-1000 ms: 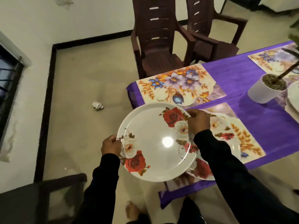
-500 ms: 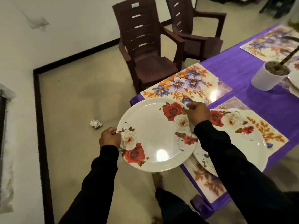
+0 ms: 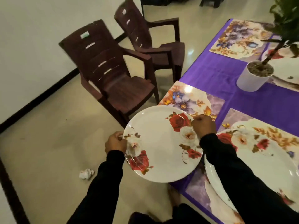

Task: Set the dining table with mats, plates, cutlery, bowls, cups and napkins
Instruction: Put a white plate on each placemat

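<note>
- Since a second ago, both hands have carried the rose plate [image 3: 161,143] up and right; it now overlaps the near edge of the empty floral mat [image 3: 192,101].
- Left hand [image 3: 115,143] grips the plate's left rim.
- Right hand [image 3: 204,126] pinches its far right rim.
- Another plate [image 3: 258,159] lies on the nearer mat [image 3: 239,117], on the purple tablecloth [image 3: 218,68].
- Two brown chairs [image 3: 113,78] stand beside the table.

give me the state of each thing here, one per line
held plate: gripped at opposite rims, level, mostly off the table edge
left hand: pinches its left rim
right hand: grips its far right rim
second plate: lying flat on the near mat
near mat: flat, under that plate
corner mat: flat, bare
plant pot: upright
nearer chair: upright, unoccupied
</note>
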